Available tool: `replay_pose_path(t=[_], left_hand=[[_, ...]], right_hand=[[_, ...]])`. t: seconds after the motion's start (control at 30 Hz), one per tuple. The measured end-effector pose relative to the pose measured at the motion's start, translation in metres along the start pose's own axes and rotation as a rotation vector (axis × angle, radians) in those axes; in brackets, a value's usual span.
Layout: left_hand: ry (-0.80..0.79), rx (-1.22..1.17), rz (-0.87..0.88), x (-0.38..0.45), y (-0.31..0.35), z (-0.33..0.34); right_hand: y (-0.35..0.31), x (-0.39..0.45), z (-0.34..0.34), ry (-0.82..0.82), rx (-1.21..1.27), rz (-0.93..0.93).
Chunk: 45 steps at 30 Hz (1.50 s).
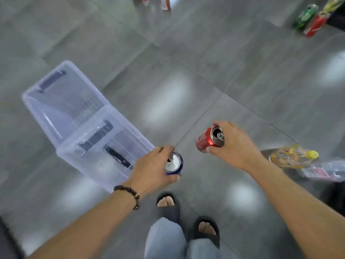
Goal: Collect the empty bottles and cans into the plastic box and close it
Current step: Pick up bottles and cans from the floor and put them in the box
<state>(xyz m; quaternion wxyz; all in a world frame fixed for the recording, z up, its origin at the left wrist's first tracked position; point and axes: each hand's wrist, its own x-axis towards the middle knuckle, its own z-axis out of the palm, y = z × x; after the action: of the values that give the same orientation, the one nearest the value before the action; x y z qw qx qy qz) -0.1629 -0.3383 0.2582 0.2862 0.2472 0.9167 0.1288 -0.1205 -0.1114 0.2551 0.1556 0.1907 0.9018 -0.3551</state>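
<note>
1. The plastic box (104, 146) stood on the grey floor at the person's left, its lid (61, 96) swung open and lying flat behind it. Thin, clear walls suggested it was light and a little flexible; it would probably best be steadied by the rim, and the lid pressed down at its dark latches.
2. A plastic bottle (293, 157) with a yellow cap lay on the floor to the right, just beyond the right forearm. It looked soft and crushable, easiest taken round the middle or neck.
3. The right hand (235, 144) was wrapped around a red can (207, 140), fingers and thumb curled round its side, with the opened top facing up. Empty, it was likely very light and thin-walled, so a gentle side grip sufficed.
4. The left hand (155, 165) gripped a blue can (174, 163) the same way, beside the box's near corner. Its smooth side might slip.
5. More cans (309, 21) waited far off at the upper right, green and red, blurred.
</note>
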Motion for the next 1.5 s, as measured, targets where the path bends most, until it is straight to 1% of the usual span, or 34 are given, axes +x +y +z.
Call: replay_pose_path(t=[0.2, 0.37, 0.5, 0.63, 0.7, 0.8, 0.87, 0.97, 1.07, 1.17, 1.3, 1.5], left_hand=[[0.123, -0.147, -0.249, -0.062, -0.088, -0.069], [0.254, -0.279, -0.432, -0.083, -0.179, -0.118], [0.337, -0.328, -0.500, -0.065, -0.272, -0.148], [0.418, -0.309, -0.523, -0.007, -0.375, -0.161], [0.381, -0.256, -0.480, 0.033, -0.415, -0.160], [0.277, -0.157, -0.372, 0.099, -0.463, -0.144], [0.207, -0.104, -0.325, 0.137, -0.484, -0.122], [0.092, -0.063, -0.307, 0.173, -0.503, -0.083], [0.021, -0.010, -0.309, 0.190, -0.509, -0.049], [0.000, -0.009, -0.310, 0.197, -0.508, -0.030], [-0.014, -0.019, -0.298, 0.197, -0.505, -0.015], [-0.072, 0.003, -0.286, 0.194, -0.508, -0.003]], right_hand=[[-0.154, 0.036, 0.025, -0.142, -0.069, -0.214], [-0.279, 0.080, 0.068, -0.255, -0.163, -0.355], [-0.363, 0.136, 0.133, -0.279, -0.185, -0.393], [-0.409, 0.211, 0.211, -0.242, -0.197, -0.382], [-0.417, 0.250, 0.243, -0.218, -0.257, -0.356], [-0.407, 0.306, 0.290, -0.215, -0.455, -0.333], [-0.391, 0.334, 0.324, -0.261, -0.590, -0.321], [-0.364, 0.357, 0.366, -0.359, -0.741, -0.294], [-0.340, 0.366, 0.390, -0.423, -0.786, -0.253], [-0.324, 0.372, 0.399, -0.473, -0.848, -0.214], [-0.318, 0.375, 0.401, -0.513, -0.907, -0.174], [-0.312, 0.377, 0.411, -0.553, -0.980, -0.171]])
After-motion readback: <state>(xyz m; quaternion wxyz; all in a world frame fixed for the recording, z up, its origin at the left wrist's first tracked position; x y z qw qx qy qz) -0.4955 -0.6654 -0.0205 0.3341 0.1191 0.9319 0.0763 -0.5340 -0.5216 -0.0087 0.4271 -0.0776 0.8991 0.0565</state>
